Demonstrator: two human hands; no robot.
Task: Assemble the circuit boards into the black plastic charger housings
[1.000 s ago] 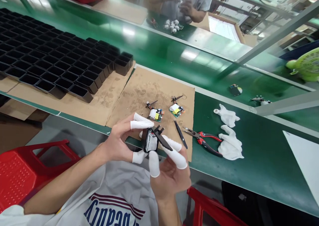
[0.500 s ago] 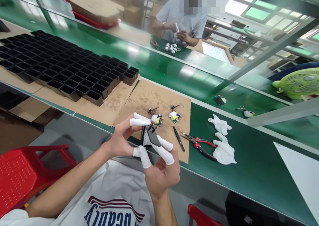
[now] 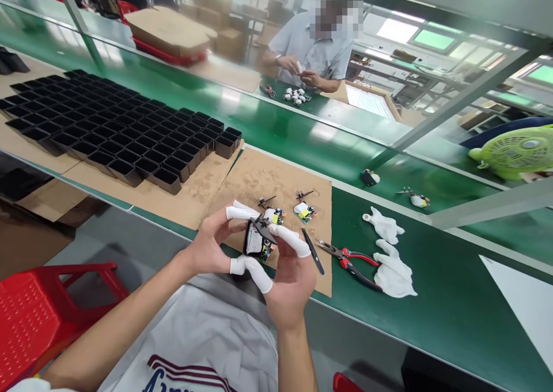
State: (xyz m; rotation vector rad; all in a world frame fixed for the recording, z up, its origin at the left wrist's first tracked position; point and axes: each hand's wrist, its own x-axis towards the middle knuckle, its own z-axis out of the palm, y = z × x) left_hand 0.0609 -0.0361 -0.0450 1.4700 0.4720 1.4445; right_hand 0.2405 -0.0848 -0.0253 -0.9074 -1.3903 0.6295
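Between my hands, just above the bench's front edge, is a small open black plastic case [image 3: 247, 243] with white material and part of a green circuit board showing in it. My left hand [image 3: 211, 239], in white finger cots, closes its fingers and thumb round the case's left side. At the top, a black plastic end piece [image 3: 265, 231] stands tilted, with the fingers of my right hand [image 3: 291, 274] closed on it. The right thumb touches the case's lower edge. Behind them, a circuit board [image 3: 275, 217] and a second circuit board [image 3: 305, 212] lie on the cardboard [image 3: 246, 173].
Black tweezers [image 3: 313, 252] and red-handled pliers [image 3: 352, 260] lie to the right, beside crumpled white cloth pieces [image 3: 394, 271]. Rows of black cases [image 3: 125, 132] stand on the left. A co-worker [image 3: 309, 52] sits across the green belt; a green fan [image 3: 521, 153] is far right.
The black end piece has swung away from the case mouth, showing more white material and the board. My right fingers have shifted up and right. The view has tipped slightly.
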